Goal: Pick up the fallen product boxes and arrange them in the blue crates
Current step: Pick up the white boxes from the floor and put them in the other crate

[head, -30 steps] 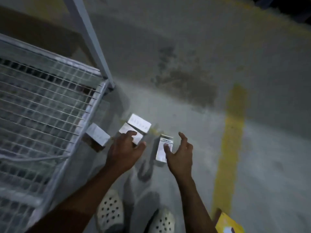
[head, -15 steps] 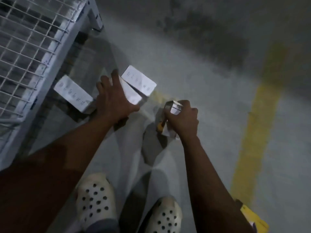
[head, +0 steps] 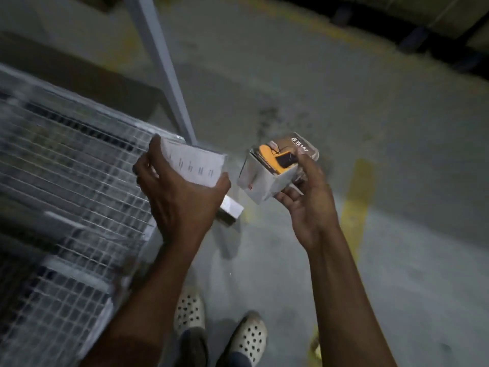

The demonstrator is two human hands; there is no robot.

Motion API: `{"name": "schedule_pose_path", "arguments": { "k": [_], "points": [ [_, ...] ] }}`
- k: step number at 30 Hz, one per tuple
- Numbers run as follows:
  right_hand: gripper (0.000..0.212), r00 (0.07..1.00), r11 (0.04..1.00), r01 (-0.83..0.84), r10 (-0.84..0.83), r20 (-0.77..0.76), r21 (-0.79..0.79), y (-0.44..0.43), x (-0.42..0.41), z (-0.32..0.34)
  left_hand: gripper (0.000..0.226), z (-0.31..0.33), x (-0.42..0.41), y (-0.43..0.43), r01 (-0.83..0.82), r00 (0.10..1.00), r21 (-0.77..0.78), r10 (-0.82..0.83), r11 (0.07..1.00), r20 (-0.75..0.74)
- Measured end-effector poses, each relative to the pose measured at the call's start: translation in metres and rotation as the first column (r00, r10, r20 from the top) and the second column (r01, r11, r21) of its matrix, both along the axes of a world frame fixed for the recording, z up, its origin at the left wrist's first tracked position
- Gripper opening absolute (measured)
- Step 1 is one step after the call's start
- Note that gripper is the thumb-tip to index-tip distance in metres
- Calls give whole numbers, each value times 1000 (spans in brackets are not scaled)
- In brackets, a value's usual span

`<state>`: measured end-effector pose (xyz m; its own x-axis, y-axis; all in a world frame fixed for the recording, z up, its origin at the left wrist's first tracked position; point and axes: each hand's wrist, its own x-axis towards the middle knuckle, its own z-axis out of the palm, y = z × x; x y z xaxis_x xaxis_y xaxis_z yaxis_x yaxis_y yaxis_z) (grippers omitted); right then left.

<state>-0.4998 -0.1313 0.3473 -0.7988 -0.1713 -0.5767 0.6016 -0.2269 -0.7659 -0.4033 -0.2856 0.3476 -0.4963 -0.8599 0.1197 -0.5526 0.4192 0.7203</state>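
Our left hand [head: 182,197] is closed around a white product box [head: 194,165], fingers along one long edge and thumb on the other, printed face up, its long axis running from upper left to lower right. Our right hand [head: 304,197] cradles a second box [head: 275,170] from below, fingers curled about its end, the orange product picture turned toward us.

One more white box [head: 230,209] lies on the concrete floor [head: 291,260], just below and to the right of the left hand, partly hidden behind it, beside the edge of the wire-mesh rack [head: 66,181]. It lies nearer our left hand, but both hands are full.

No blue crate shows here, so we cannot tell which way the boxes must travel. We judge the held pair goes to a crate first, then the floor box.
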Motion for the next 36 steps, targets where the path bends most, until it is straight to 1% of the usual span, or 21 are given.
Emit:
{"name": "schedule_pose_path", "arguments": {
  "k": [2,6,8,11,13,14,15,16,17,18,19,20,22,24,26,28,30,31,33,35,36],
  "points": [
    [36,999,999,-12,10,-52,-47,-14,-4,74,112,77,5,-3,-6,998,-45,3,999,-60],
    [45,993,973,83,-99,-64,-216,-33,-2,216,107,224,18,-5,17,992,-187,-40,982,-122],
    [47,992,940,120,-127,0,-320,-36,4,278,101,284,26,-4,38,987,-246,-75,968,-142],
    [39,983,867,181,-145,113,-464,-38,22,368,91,368,45,-8,73,969,-291,-137,954,-206],
    [46,983,816,180,-142,112,-549,-39,41,418,82,413,63,-14,34,962,-199,-86,979,-258],
    [51,983,798,185,-153,104,-574,-39,52,438,78,432,73,-18,-6,945,-69,-16,998,-325],
    [52,980,779,196,-171,99,-595,-39,64,456,73,451,84,-19,-24,900,174,97,984,-424],
    [46,980,764,196,-180,89,-614,-39,75,473,67,471,96,-21,23,824,464,245,886,-510],
    [36,981,750,185,-174,80,-635,-39,88,489,59,491,109,-23,126,756,702,391,701,-525],
    [28,983,735,177,-164,81,-655,-40,100,503,56,509,123,-24,238,709,831,495,503,-502],
    [23,986,716,164,-143,88,-678,-42,110,517,58,523,135,-26,331,673,874,561,356,-483],
    [21,988,701,154,-115,103,-696,-44,120,528,63,536,147,-28,398,641,879,605,263,-471],
    [26,989,691,131,-41,142,-711,-53,136,545,65,553,166,-28,528,584,824,616,206,-528],
    [34,990,693,26,82,114,-720,-61,150,556,57,561,182,-28,643,514,731,579,228,-633],
    [50,971,683,-154,237,18,-715,-63,160,563,57,561,195,-31,722,418,645,585,250,-695],
    [64,921,662,-338,379,-90,-669,-61,169,565,63,561,207,-30,781,349,570,579,255,-737],
    [72,873,626,-444,465,-150,-641,-57,175,565,73,559,216,-29,809,313,525,563,264,-765],
    [73,860,618,-463,486,-154,-636,-56,177,565,75,558,219,-30,819,300,508,554,268,-776],
    [72,860,635,-460,493,-132,-620,-57,180,567,68,558,224,-32,839,264,464,534,284,-803],
    [64,891,694,-404,447,-84,-597,-59,179,566,66,558,229,-33,851,236,438,535,289,-811],
    [54,916,720,-342,400,-42,-603,-60,178,567,67,559,231,-34,846,231,443,543,298,-807]
  ]
}}
